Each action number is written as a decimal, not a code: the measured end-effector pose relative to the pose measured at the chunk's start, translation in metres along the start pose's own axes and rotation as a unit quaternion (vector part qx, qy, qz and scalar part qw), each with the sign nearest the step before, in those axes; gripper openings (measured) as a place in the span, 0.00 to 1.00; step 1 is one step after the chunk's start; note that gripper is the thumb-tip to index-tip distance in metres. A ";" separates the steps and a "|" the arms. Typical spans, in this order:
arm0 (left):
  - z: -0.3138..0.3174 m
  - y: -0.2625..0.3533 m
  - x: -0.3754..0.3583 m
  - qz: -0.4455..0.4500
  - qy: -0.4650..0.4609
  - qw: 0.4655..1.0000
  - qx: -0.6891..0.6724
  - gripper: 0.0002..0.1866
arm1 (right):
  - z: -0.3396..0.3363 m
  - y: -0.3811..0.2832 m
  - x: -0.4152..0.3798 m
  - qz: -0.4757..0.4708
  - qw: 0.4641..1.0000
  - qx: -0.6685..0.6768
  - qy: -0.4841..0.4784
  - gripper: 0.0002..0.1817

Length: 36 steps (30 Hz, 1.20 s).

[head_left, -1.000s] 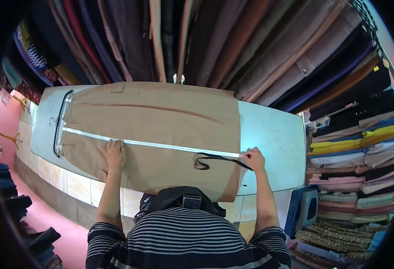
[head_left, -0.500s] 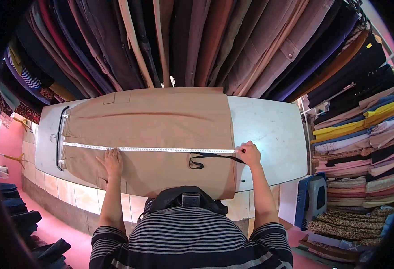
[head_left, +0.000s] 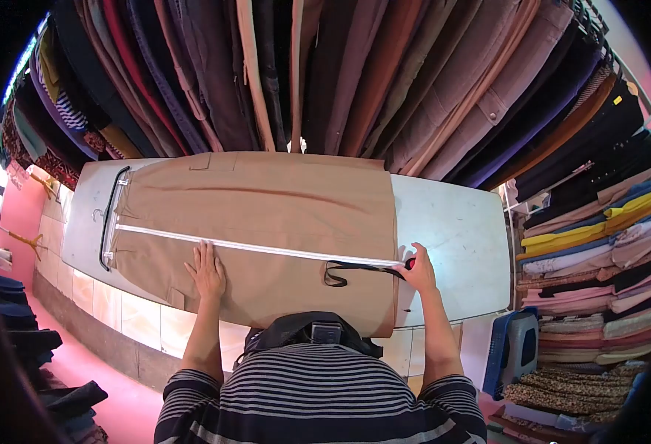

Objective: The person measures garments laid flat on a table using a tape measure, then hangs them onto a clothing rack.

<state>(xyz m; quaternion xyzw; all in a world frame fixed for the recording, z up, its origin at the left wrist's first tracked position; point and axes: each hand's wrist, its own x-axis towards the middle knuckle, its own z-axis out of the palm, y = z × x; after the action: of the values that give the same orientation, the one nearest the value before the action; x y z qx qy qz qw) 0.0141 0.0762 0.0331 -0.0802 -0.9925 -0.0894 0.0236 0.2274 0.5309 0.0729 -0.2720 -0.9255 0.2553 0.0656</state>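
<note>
A tan skirt (head_left: 266, 200), its waist clipped to a black hanger (head_left: 108, 229), lies spread on a white board (head_left: 458, 237). Across it runs a white measuring tape (head_left: 288, 250), from the waist to the hem. My left hand (head_left: 207, 271) rests on the cloth just below the tape, fingers extended and apart. At the hem, my right hand (head_left: 419, 270) grips the tape's dark case, mostly hidden by the fingers, with the index finger raised. A black strap (head_left: 336, 275) trails from the case in a loop over the skirt.
Garments (head_left: 347, 81) hang in a dense row behind the board. Folded clothes (head_left: 592, 274) are stacked at the right, near a blue plastic stool (head_left: 509, 348). Dark folded clothes (head_left: 29, 340) lie at the left, beside the pink floor (head_left: 133, 392).
The head view has shifted, so the board and skirt sit slightly farther right and lower. My right index finger has lifted from the tape case. My left hand stays flat on the skirt.
</note>
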 end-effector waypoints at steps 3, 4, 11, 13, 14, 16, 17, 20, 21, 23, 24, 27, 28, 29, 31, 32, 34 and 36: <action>-0.001 0.003 -0.002 -0.006 0.022 1.000 -0.014 0.30 | 0.006 0.000 0.001 -0.005 1.000 0.007 -0.007 0.48; -0.002 0.003 -0.002 -0.010 0.037 0.999 -0.026 0.31 | 0.007 -0.001 0.000 -0.008 1.000 0.014 -0.004 0.51; -0.002 0.003 -0.002 -0.025 0.061 0.996 -0.055 0.34 | 0.014 0.004 -0.005 -0.006 0.996 0.074 0.050 0.61; 0.000 0.002 -0.001 -0.020 0.057 0.997 -0.041 0.33 | 0.014 0.005 -0.005 -0.027 0.997 0.064 0.041 0.62; 0.001 0.002 -0.001 -0.019 0.057 0.997 -0.042 0.33 | 0.014 0.004 -0.005 -0.026 0.997 0.064 0.043 0.62; -0.001 0.002 -0.001 -0.025 0.035 0.999 -0.032 0.33 | 0.014 -0.001 -0.006 -0.068 0.994 0.037 0.080 0.56; -0.002 0.002 -0.001 -0.026 0.037 0.998 -0.033 0.33 | 0.015 -0.008 -0.009 -0.070 0.994 0.036 0.081 0.56; -0.004 0.004 -0.002 -0.040 0.033 0.998 -0.038 0.31 | 0.025 -0.044 -0.027 -0.049 0.998 -0.025 0.026 0.33; -0.002 0.003 -0.002 -0.034 0.033 0.998 -0.031 0.31 | 0.036 -0.049 -0.032 -0.057 0.998 -0.026 0.024 0.33; -0.002 0.002 -0.002 -0.034 0.037 0.998 -0.023 0.30 | 0.054 -0.056 -0.039 -0.188 0.976 -0.078 0.081 0.20; -0.003 0.002 -0.002 -0.032 0.036 0.999 -0.024 0.30 | 0.056 -0.055 -0.039 -0.196 0.974 -0.076 0.080 0.20; -0.003 0.004 -0.003 -0.032 0.040 0.998 -0.027 0.30 | 0.057 -0.053 -0.035 -0.150 0.977 -0.028 0.150 0.06; -0.003 0.003 -0.002 -0.028 0.041 0.998 -0.029 0.31 | 0.054 -0.047 -0.031 -0.133 0.976 -0.004 0.172 0.05; -0.001 0.002 -0.001 -0.034 0.047 0.998 -0.025 0.31 | 0.049 -0.037 -0.027 -0.100 0.976 0.016 0.194 0.03; 0.003 0.001 -0.001 -0.028 0.049 0.998 -0.022 0.30 | 0.045 0.010 -0.015 -0.025 0.961 0.075 0.263 0.02; 0.002 0.000 -0.002 -0.037 0.053 0.998 -0.018 0.30 | 0.032 0.022 -0.012 0.063 0.940 0.136 0.305 0.03; 0.001 0.002 -0.002 -0.027 0.058 0.998 -0.029 0.30 | -0.002 0.054 -0.009 0.077 0.914 0.074 0.392 0.06; 0.000 0.002 -0.003 -0.031 0.061 0.997 -0.029 0.30 | -0.035 0.061 -0.014 0.122 0.892 0.017 0.434 0.06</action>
<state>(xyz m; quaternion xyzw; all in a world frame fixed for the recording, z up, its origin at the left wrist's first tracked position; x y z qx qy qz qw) 0.0172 0.0779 0.0331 -0.0444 -0.9882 -0.1232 0.0793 0.2764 0.5825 0.0720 -0.4654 -0.7598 0.1335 0.4339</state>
